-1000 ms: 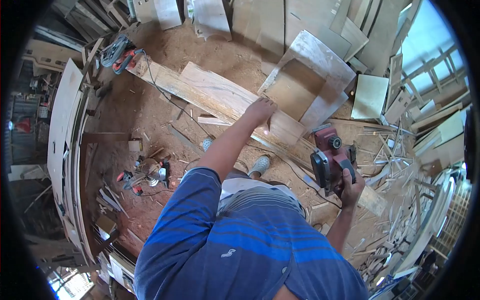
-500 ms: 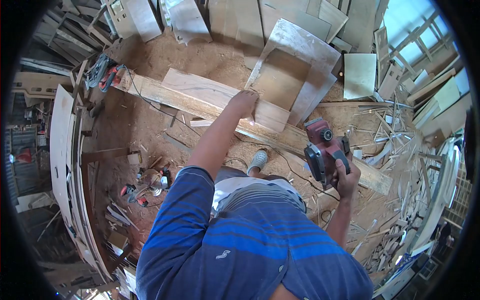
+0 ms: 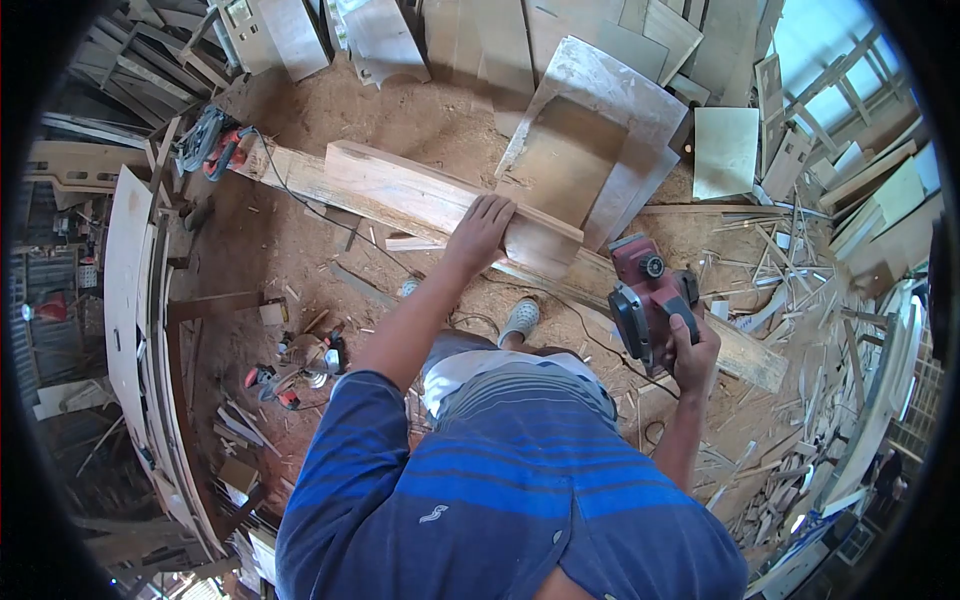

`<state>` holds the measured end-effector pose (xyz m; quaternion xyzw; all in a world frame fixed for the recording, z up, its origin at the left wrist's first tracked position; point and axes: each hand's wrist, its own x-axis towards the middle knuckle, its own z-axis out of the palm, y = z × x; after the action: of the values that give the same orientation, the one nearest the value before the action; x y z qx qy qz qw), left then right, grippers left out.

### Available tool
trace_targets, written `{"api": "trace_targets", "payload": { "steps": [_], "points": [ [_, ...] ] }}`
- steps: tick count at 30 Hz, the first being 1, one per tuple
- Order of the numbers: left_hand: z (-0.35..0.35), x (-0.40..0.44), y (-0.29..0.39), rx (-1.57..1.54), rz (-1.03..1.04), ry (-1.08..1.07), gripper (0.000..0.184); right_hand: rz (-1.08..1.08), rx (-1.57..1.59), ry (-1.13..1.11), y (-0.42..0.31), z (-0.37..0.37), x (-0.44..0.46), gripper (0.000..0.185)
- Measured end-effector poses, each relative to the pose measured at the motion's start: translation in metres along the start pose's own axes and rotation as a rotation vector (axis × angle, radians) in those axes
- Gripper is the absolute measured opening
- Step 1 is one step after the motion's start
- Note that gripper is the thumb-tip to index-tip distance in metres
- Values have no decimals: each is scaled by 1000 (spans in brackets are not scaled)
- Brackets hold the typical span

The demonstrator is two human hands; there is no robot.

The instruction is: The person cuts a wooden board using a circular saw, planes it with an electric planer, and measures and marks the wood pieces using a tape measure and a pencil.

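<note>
My left hand (image 3: 481, 232) lies over the near side of a thick wooden board (image 3: 400, 187), fingers bent over its upper part. The board is tilted up on a long edge, so its narrow far edge shows along the top. Beneath it runs a longer, rough wooden beam (image 3: 745, 358). Off to the right, my right hand (image 3: 692, 352) is closed round the handle of a dark red electric planer (image 3: 650, 290), held up beside the board's right end. The planer's black base faces left.
A power cord (image 3: 330, 212) crosses the beam and floor. A red power tool (image 3: 222, 155) sits at the beam's left end. More tools (image 3: 310, 362) lie on the floor at left. Sheets and a frame (image 3: 600, 80) lean behind; wood offcuts (image 3: 780, 260) litter the right.
The board has been turned from lying flat to tilted on its edge by my left hand, which has shifted slightly left and down. My right hand and the planer have barely moved.
</note>
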<state>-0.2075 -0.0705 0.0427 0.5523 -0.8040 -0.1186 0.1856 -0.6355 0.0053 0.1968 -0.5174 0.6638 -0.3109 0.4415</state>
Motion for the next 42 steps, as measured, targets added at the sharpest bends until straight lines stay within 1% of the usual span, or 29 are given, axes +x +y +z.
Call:
{"api": "trace_targets", "payload": {
  "steps": [1, 4, 7, 10, 11, 14, 15, 17, 20, 23, 26, 29, 32, 33, 36, 38, 40, 42],
  "points": [
    [4, -8, 2, 9, 27, 59, 118, -1, -3, -9, 1, 0, 1, 43],
    [-1, -28, 13, -3, 1, 59, 122, -7, -29, -13, 0, 3, 6, 44],
    [-2, -33, 16, 90, -15, 6, 107, -27, -9, -19, 4, 6, 13, 43],
    [0, -20, 16, 211, -10, -43, 106, 22, 86, 22, 4, 12, 18, 43],
    [10, -13, 9, 309, 25, 3, 103, 40, 110, 44, -2, 14, 16, 44],
    [24, 8, -7, 323, 35, -54, 89, 97, 120, 178, -11, 14, 16, 47],
    [19, 17, -6, 311, 30, -122, 84, 106, 96, 202, 5, 4, 21, 50],
    [1, 31, -4, 288, 21, -257, 75, 159, 196, 310, 6, -5, 20, 49],
    [15, 34, -15, 260, 81, -231, 61, 255, 311, 455, 29, -32, 20, 47],
    [35, 36, -21, 288, 108, -206, 54, 318, 355, 597, 59, -55, 18, 47],
    [23, 34, -11, 326, 117, -292, 52, 385, 321, 740, 107, -85, 23, 45],
    [3, 38, 0, 339, 135, -392, 62, 386, 437, 765, 135, -108, 28, 41],
    [36, 34, -6, 331, 127, -284, 71, 373, 470, 845, 165, -126, 40, 39],
    [34, 34, -2, 325, 124, -307, 70, 442, 503, 917, 164, -127, 45, 39],
    [19, 30, 22, 299, 117, -350, 68, 354, 610, 919, 179, -131, 50, 40],
    [14, 24, 35, 274, 113, -340, 66, 402, 570, 965, 186, -139, 65, 41],
    [35, 13, 36, 252, 94, -250, 67, 419, 579, 1000, 186, -140, 71, 39],
    [47, 10, 41, 216, 67, -285, 68, 404, 633, 1022, 183, -140, 72, 35]
  ]
}}
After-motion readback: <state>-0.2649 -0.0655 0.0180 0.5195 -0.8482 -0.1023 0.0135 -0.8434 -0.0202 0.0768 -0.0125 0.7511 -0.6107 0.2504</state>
